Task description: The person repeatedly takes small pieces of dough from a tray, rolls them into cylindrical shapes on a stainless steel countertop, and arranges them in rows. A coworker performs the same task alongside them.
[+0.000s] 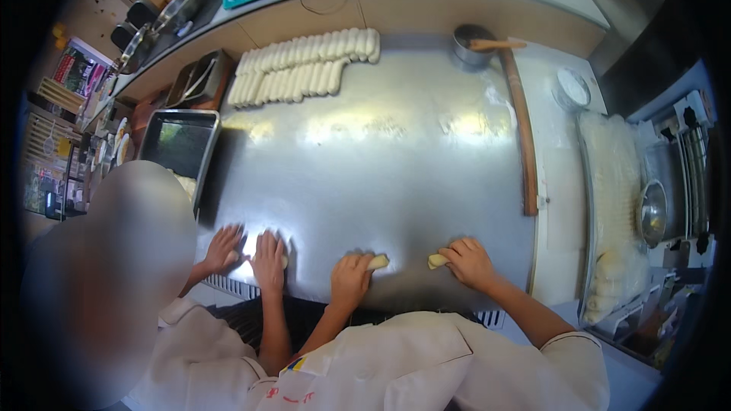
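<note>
On the metal tabletop (365, 182), my left hand (348, 282) curls over a short piece of pale dough (378, 262), its rounded end showing at the right of the fingers. A gap to the right, my right hand (470, 262) is closed over a second piece of dough (437, 261), whose end sticks out to the left. My palms and fingers hide the rest of both pieces. Along the far side lie two rows of white dough rolls (302, 65), packed side by side.
A co-worker at my left has two hands (267, 257) on dough at the table edge. A dark rectangular pan (183, 140) stands beyond them. At right are a wooden rolling pin (518, 131), a metal pot (474, 57) with a wooden handle across it, and a plastic-covered tray (614, 177).
</note>
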Available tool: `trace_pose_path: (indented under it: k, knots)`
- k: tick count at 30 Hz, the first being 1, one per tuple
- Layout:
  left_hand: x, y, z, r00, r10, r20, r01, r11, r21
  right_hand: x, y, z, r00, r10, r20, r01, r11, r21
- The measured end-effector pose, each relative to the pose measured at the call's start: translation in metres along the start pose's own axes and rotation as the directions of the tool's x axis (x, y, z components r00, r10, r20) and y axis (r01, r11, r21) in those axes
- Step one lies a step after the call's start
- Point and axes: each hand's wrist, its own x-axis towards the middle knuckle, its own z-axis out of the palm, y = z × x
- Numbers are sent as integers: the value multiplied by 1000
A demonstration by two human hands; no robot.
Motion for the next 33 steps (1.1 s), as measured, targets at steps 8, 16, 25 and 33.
trace_pose_path:
  k: [8,16,25,33]
  knots:
    - [214,-21,-76,884,-444,143,367,473,-801,223,31,-2,846,398,354,-376,-25,926]
    - [448,-75,-98,967,-155,-200,133,984,-122,492,64,10,859,507,74,-212,220,952]
    - [442,-89,-113,966,257,7,-225,833,505,502,77,1,810,541,-226,-151,565,811]
    - [488,-106,-61,981,186,60,-194,960,202,569,104,93,581,549,-600,97,686,721]
